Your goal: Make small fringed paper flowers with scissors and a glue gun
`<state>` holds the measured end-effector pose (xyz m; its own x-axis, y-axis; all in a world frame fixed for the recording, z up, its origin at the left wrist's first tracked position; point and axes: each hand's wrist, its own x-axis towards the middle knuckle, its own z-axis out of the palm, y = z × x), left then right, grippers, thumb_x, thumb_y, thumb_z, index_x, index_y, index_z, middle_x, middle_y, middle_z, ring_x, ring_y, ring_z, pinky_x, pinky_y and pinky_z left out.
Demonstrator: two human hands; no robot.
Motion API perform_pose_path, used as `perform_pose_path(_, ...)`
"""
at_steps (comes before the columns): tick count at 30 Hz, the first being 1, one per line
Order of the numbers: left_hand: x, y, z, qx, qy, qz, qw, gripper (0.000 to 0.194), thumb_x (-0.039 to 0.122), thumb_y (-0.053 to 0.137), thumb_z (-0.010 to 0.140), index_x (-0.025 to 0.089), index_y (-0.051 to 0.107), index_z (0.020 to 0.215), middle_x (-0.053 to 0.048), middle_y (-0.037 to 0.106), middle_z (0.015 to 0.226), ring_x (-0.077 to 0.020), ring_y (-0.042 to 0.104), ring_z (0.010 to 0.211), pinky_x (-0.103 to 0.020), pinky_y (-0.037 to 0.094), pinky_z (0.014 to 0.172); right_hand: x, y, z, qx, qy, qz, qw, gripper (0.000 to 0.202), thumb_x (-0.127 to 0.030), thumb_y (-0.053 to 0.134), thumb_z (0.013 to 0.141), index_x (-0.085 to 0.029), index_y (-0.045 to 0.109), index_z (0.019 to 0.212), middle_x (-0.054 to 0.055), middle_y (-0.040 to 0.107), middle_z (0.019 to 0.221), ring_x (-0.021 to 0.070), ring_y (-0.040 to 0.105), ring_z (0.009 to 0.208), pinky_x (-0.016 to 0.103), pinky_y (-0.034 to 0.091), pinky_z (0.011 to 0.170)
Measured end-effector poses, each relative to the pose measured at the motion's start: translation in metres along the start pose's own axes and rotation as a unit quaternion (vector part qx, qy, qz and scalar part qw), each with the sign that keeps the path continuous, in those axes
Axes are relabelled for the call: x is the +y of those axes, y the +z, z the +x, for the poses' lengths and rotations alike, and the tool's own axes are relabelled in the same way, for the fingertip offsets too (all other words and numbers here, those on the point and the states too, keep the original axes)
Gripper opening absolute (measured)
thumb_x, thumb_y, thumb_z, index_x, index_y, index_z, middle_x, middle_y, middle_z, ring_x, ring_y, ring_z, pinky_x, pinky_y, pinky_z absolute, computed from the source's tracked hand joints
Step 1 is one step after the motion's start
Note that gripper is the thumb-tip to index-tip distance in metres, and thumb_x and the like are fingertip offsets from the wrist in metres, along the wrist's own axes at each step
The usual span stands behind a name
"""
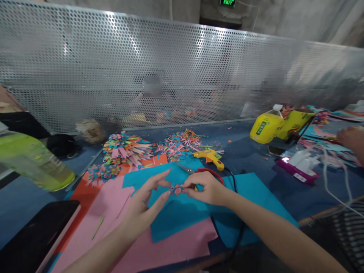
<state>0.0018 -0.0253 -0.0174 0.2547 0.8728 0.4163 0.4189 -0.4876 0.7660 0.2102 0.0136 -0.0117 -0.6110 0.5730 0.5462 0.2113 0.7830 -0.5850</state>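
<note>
A small pink and blue paper flower (177, 190) is held above the blue paper sheet (167, 223). My right hand (206, 187) pinches it at its right edge between thumb and fingertips. On the flower's left side is my left hand (150, 197), its thumb and fingers spread apart, the fingertips close to the petals. Just behind my right hand lie scissors (206, 171) with red handles, and beyond them a yellow glue gun (210, 157). Pink paper sheets (176, 250) lie under and in front of the blue one.
Fringed paper pieces (125, 149) and paper scraps (182, 142) are piled at the back. A green bottle (31, 159) and dark phone (40, 231) lie left. At right are a yellow jug (266, 125), tissue pack (298, 168), white cable and another person's hand (351, 138).
</note>
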Motion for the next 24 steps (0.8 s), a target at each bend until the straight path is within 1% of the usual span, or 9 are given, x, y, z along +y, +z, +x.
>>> perform_pose_path(3,0.0003,-0.001,0.0022,0.003,-0.014,0.002,1.0,0.042,0.031,0.049,0.083,0.025,0.043,0.124,-0.004,0.062,0.1,-0.0182,0.056,0.095,-0.032,0.041,0.084,-0.0016,0.0014,0.0006,-0.017,0.061,0.064,0.996,0.015,-0.021,0.053,0.079,-0.012,0.063,0.074,0.003,0.064,0.061,0.0092,0.056,0.054,0.018,0.043,0.052)
perform_pose_path(5,0.0011,-0.001,0.0036,0.004,-0.032,-0.005,0.999,0.041,0.032,0.049,0.083,0.025,0.045,0.123,-0.004,0.063,0.099,-0.0184,0.056,0.096,-0.032,0.041,0.085,-0.0032,0.0009,0.0016,-0.033,0.098,0.089,0.991,0.015,-0.021,0.053,0.079,-0.011,0.063,0.073,0.003,0.064,0.061,0.0093,0.056,0.053,0.018,0.044,0.051)
perform_pose_path(8,0.0026,-0.0004,0.0046,0.006,-0.056,-0.034,0.998,0.039,0.033,0.049,0.083,0.025,0.048,0.121,-0.002,0.065,0.094,-0.0169,0.058,0.093,-0.03,0.043,0.083,-0.0044,-0.0004,0.0026,-0.046,0.13,0.111,0.984,0.015,-0.02,0.053,0.078,-0.01,0.063,0.073,0.003,0.064,0.062,0.0092,0.057,0.053,0.018,0.044,0.051)
perform_pose_path(12,0.0018,-0.0001,0.0043,-0.001,-0.063,-0.051,0.997,0.038,0.033,0.049,0.082,0.026,0.049,0.119,-0.001,0.066,0.094,-0.0158,0.059,0.093,-0.028,0.043,0.083,-0.0028,-0.0002,0.001,-0.062,0.152,0.122,0.979,0.017,-0.022,0.054,0.078,-0.01,0.063,0.072,0.003,0.062,0.06,0.0091,0.056,0.051,0.018,0.044,0.05)
perform_pose_path(18,-0.0022,-0.0006,0.0049,-0.005,-0.064,-0.033,0.997,0.039,0.034,0.05,0.082,0.025,0.05,0.119,-0.003,0.065,0.097,-0.0177,0.058,0.094,-0.031,0.043,0.084,-0.0011,0.0001,-0.0018,-0.08,0.162,0.131,0.975,0.019,-0.026,0.053,0.079,-0.011,0.063,0.075,0.003,0.062,0.063,0.0094,0.056,0.052,0.019,0.044,0.052)
perform_pose_path(20,-0.0025,-0.0003,0.0059,-0.003,-0.071,-0.047,0.996,0.039,0.034,0.05,0.082,0.024,0.05,0.12,-0.003,0.065,0.097,-0.0181,0.059,0.095,-0.031,0.043,0.085,-0.0016,-0.0005,-0.001,-0.082,0.168,0.13,0.974,0.02,-0.027,0.053,0.079,-0.01,0.063,0.075,0.003,0.062,0.061,0.0093,0.056,0.052,0.019,0.044,0.052)
perform_pose_path(24,-0.0014,0.0008,0.0072,-0.008,-0.087,-0.109,0.99,0.037,0.034,0.049,0.082,0.023,0.051,0.118,-0.003,0.066,0.096,-0.018,0.059,0.095,-0.03,0.045,0.083,-0.0015,-0.0009,0.0001,-0.083,0.179,0.129,0.972,0.021,-0.028,0.054,0.079,-0.01,0.063,0.074,0.002,0.061,0.06,0.0092,0.056,0.051,0.018,0.043,0.051)
